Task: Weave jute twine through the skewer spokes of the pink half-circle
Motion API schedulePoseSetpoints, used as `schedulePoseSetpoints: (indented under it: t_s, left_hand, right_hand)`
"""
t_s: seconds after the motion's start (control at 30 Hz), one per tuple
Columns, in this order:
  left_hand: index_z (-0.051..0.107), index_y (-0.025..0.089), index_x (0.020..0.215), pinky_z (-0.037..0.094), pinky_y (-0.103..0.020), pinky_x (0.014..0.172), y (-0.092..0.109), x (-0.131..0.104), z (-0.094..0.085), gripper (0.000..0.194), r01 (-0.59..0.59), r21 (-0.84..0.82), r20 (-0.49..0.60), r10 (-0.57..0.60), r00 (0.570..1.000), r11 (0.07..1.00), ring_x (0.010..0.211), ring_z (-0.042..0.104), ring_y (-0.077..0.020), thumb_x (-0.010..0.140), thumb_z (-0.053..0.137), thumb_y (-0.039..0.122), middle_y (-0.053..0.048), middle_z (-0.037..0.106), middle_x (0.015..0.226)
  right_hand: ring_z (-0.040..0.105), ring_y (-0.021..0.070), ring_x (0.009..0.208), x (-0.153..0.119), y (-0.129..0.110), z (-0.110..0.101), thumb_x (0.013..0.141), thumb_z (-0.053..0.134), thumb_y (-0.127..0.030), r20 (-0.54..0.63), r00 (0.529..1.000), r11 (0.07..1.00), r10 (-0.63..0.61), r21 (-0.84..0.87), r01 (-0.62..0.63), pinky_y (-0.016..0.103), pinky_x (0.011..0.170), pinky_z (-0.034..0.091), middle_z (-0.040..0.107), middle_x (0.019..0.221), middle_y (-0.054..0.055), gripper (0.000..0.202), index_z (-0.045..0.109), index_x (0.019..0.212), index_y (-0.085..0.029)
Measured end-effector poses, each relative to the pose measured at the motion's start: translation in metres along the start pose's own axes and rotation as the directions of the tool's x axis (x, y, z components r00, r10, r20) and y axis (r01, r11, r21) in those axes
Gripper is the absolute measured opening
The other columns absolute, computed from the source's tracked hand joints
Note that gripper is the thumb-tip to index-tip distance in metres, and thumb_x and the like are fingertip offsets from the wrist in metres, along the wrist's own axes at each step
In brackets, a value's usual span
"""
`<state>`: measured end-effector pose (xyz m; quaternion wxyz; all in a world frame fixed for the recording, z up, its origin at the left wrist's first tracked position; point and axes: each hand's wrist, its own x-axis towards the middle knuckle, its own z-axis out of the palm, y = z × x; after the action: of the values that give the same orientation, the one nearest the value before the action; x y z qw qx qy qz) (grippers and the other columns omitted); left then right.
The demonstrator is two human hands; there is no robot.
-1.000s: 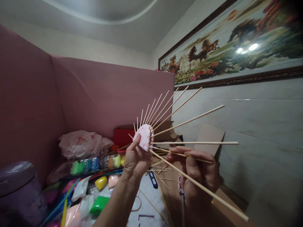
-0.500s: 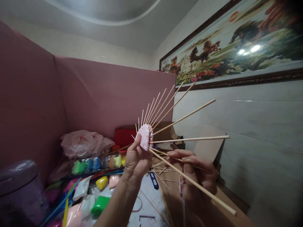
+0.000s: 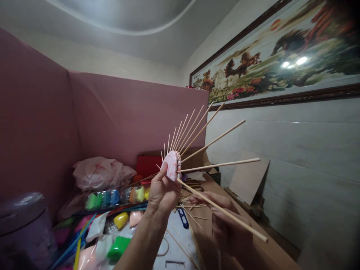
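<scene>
My left hand (image 3: 163, 189) grips a pale pink disc (image 3: 171, 170) with orange spots, the thumb on its face and the fingers behind. Thin wooden sticks (image 3: 212, 144) fan out from the disc's rim, up and to the right. The lowest stick (image 3: 239, 217) slants down to the right and passes in front of my right hand (image 3: 222, 213). That hand is blurred and partly covered by this stick, its fingers bent close to it. Whether it holds anything, I cannot make out.
Loose sticks (image 3: 194, 216) and a dark blue tool (image 3: 182, 218) lie on the table. Bagged coloured clay, including a green lump (image 3: 119, 246), is spread at left, near a lidded bin (image 3: 24, 228). A pink partition (image 3: 140, 112) stands behind; a board (image 3: 249, 180) leans on the right wall.
My right hand has shifted slightly down and left. The thin stick it held between its fingers no longer shows. The disc and its sticks have turned a little in my left hand.
</scene>
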<state>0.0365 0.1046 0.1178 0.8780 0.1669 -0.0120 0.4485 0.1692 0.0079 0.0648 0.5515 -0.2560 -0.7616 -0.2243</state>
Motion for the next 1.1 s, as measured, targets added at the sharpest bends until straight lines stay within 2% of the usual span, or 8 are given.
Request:
schedulePoseSetpoints:
  t_s: [0.13,0.27,0.43,0.53,0.73,0.9,1.0,1.1]
  left_hand:
    - [0.060,0.011,0.105,0.046,-0.014,0.045,-0.001,-0.002,0.002,0.024,-0.012,0.007,-0.006,0.012,1.000,1.000,0.050,0.059,-0.0088,0.088,0.045,0.018,-0.004,0.064,0.063]
    - [0.060,0.011,0.105,0.047,-0.015,0.046,-0.001,-0.002,0.003,0.024,-0.026,0.009,-0.006,0.026,1.000,1.000,0.051,0.059,-0.0091,0.087,0.045,0.017,-0.005,0.064,0.063]
    - [0.058,0.011,0.108,0.048,-0.017,0.045,-0.002,-0.003,0.004,0.026,-0.017,0.012,-0.028,0.017,0.999,1.000,0.051,0.061,-0.0106,0.088,0.043,0.017,-0.006,0.067,0.068]
    - [0.057,0.012,0.110,0.046,-0.017,0.042,-0.003,-0.003,0.003,0.026,-0.013,0.016,-0.031,0.014,0.999,1.000,0.052,0.062,-0.0117,0.088,0.043,0.017,-0.006,0.067,0.069]
    - [0.056,0.012,0.112,0.046,-0.017,0.043,-0.004,-0.004,0.003,0.027,-0.030,0.020,-0.029,0.030,0.999,0.999,0.053,0.063,-0.0120,0.088,0.043,0.016,-0.006,0.067,0.068]
    - [0.056,0.013,0.112,0.047,-0.016,0.044,-0.004,-0.005,0.006,0.028,-0.052,-0.003,-0.056,0.051,0.997,0.999,0.053,0.062,-0.0104,0.088,0.042,0.014,-0.006,0.068,0.069]
    - [0.057,0.013,0.112,0.047,-0.014,0.045,-0.002,-0.006,0.007,0.028,-0.064,-0.014,-0.056,0.063,0.996,0.998,0.059,0.064,-0.0111,0.087,0.044,0.012,-0.007,0.069,0.075]
    - [0.057,0.013,0.111,0.048,-0.015,0.045,-0.001,-0.006,0.007,0.027,-0.068,-0.024,-0.046,0.067,0.997,0.997,0.062,0.065,-0.0119,0.086,0.046,0.012,-0.007,0.069,0.078]
  right_hand:
    - [0.056,0.0229,0.110,-0.001,0.002,-0.002,0.091,0.033,-0.013,0.039,0.996,0.996,-0.082,0.047,0.080,0.044,0.084,0.054,0.058,0.119,0.012,0.035,0.042,0.124,-0.021]
    - [0.057,0.0237,0.110,-0.011,0.009,-0.005,0.089,0.038,-0.012,0.080,0.981,0.983,-0.179,-0.024,0.181,0.044,0.083,0.054,0.058,0.121,0.013,0.028,0.049,0.114,-0.018]
    - [0.056,0.0282,0.110,-0.020,0.013,-0.008,0.087,0.043,-0.015,0.071,0.957,0.953,-0.283,-0.089,0.288,0.048,0.083,0.054,0.054,0.125,0.018,0.029,0.048,0.115,-0.012]
    - [0.056,0.0277,0.110,-0.018,0.008,-0.010,0.088,0.040,-0.011,0.088,0.962,0.958,-0.260,-0.099,0.268,0.048,0.084,0.053,0.052,0.127,0.018,0.030,0.047,0.117,-0.011]
    - [0.060,0.0234,0.106,-0.015,-0.002,-0.012,0.087,0.042,-0.010,0.086,0.990,0.984,-0.115,-0.130,0.126,0.040,0.084,0.055,0.059,0.120,0.012,0.037,0.046,0.123,-0.019]
    - [0.058,0.0211,0.108,-0.011,-0.012,-0.016,0.091,0.036,-0.015,0.141,0.990,0.985,-0.021,-0.168,0.045,0.033,0.084,0.055,0.066,0.110,0.011,0.041,0.040,0.131,-0.013]
    - [0.059,0.0199,0.107,-0.012,-0.018,-0.013,0.091,0.037,-0.015,0.136,0.990,0.981,-0.038,-0.184,0.063,0.034,0.087,0.053,0.065,0.112,0.008,0.037,0.044,0.127,-0.017]
    - [0.061,0.0219,0.103,-0.017,-0.021,-0.004,0.092,0.037,-0.020,0.011,0.993,0.985,-0.114,-0.129,0.115,0.039,0.083,0.055,0.064,0.114,0.008,0.029,0.047,0.119,-0.021]
